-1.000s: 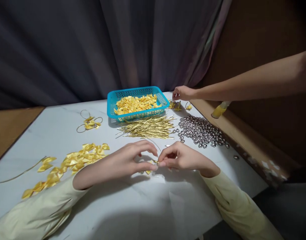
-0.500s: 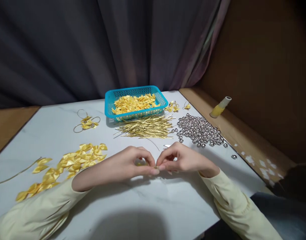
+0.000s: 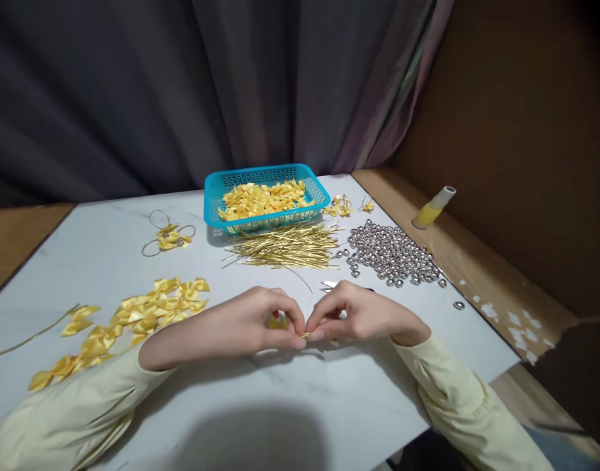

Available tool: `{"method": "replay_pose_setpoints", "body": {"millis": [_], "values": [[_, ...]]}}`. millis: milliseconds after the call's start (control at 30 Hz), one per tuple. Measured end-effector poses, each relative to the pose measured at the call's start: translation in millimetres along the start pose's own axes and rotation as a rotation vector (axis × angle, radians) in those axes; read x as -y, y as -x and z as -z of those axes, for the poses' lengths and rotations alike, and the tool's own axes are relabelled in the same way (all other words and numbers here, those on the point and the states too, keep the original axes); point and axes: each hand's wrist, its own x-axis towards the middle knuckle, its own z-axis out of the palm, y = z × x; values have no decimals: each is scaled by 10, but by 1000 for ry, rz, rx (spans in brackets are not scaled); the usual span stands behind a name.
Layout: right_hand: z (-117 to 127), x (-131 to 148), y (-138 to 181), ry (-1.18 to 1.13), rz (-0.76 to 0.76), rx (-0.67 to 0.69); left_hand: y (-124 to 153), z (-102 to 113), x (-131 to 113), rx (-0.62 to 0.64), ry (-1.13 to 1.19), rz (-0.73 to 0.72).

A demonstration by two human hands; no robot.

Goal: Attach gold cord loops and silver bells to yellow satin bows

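the left hand (image 3: 263, 320) and right hand (image 3: 357, 315) pinch a gold twist tie (image 3: 305, 335), probably light and pliable, best gripped at the fingertips.

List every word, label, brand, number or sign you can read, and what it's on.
None readable.
Blue basket: no lettering seen on the visible sides.
Yellow bottle: no label or lettering seen on the visible side.
Silver beads: too small to tell if marked.
White scraps at the right: too small and blurred to tell.
Gold wire between the left hand and right hand: too small to tell.
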Motion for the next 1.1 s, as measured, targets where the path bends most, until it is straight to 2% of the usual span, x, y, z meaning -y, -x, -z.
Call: {"method": "replay_pose_setpoints", "body": {"millis": [500, 933, 1100], "values": [[7, -33, 6, -64, -57, -43, 18, -16, 25, -99, -15, -69], [-16, 23, 21, 27, -36, 33, 26, -19, 70, -64, -37, -58], [-9, -1, 25, -11, -34, 27, 50, -18, 71, -44, -6, -57]]}}
